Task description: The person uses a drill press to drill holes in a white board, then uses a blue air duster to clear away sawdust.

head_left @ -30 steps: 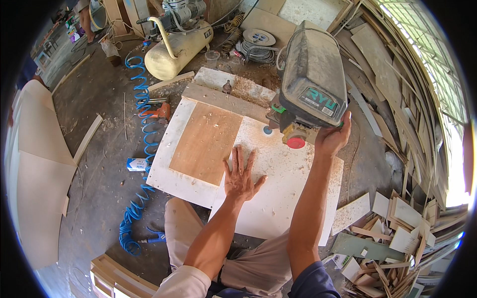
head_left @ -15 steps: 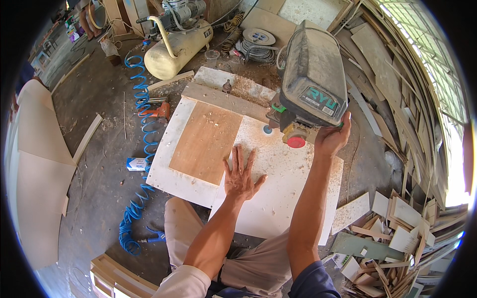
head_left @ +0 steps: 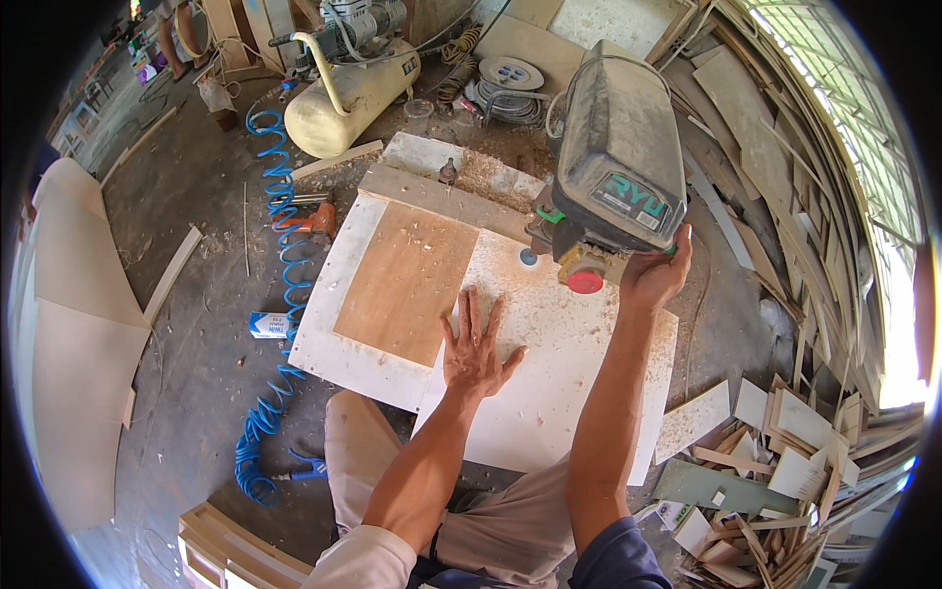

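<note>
My left hand (head_left: 474, 358) lies flat with spread fingers on a white board (head_left: 530, 412), beside the edge of a thin brown plywood panel (head_left: 407, 280). A dusty dark drill press (head_left: 618, 147) stands over the board's far right part, with a red stop button (head_left: 586, 282) on its front. At its right side my right hand (head_left: 653, 280) is closed round a handle with a bit of green showing; the fingers are partly hidden by the machine. Left of the red button, a round blue-grey spot (head_left: 528, 256) shows on the white board amid sawdust.
A wooden batten (head_left: 442, 201) crosses behind the panel. To the left lie a coiled blue air hose (head_left: 294, 265), an orange power tool (head_left: 316, 221) and a small blue-white box (head_left: 269, 325). A cream air compressor (head_left: 343, 103) stands behind. Wood offcuts (head_left: 756, 471) are heaped at right.
</note>
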Available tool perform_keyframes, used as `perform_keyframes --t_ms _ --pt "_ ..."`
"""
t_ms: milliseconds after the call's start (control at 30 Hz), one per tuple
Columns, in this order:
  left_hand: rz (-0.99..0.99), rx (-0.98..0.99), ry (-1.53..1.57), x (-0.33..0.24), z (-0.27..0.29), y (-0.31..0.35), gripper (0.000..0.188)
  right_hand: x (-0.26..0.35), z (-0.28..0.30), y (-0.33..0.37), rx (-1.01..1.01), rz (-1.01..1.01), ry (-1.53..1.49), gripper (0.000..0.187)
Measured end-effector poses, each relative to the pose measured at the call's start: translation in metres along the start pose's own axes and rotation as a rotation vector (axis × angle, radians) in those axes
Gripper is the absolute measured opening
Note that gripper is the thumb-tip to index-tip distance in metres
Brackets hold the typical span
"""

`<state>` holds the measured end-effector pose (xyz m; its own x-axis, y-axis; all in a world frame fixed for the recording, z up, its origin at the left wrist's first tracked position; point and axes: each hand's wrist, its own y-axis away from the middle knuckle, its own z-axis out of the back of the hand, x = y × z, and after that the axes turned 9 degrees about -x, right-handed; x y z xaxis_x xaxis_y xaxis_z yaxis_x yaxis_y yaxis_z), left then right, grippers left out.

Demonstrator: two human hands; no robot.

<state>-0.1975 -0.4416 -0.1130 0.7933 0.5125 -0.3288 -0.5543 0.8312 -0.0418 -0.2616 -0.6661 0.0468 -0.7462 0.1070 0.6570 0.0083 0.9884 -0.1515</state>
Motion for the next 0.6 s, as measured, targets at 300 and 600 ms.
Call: perform_keyframes --t_ms 300,600 --pt "0.001 -0.005 0.017 0.000 0.000 0.000 0.097 -0.002 0.010 -0.004 0.061 -0.012 -0.030 0.033" --pt "-0.001 0.002 0.020 -0.002 0.002 -0.001 0.097 -0.003 0.022 -0.010 0.210 -0.011 -0.067 0.031"
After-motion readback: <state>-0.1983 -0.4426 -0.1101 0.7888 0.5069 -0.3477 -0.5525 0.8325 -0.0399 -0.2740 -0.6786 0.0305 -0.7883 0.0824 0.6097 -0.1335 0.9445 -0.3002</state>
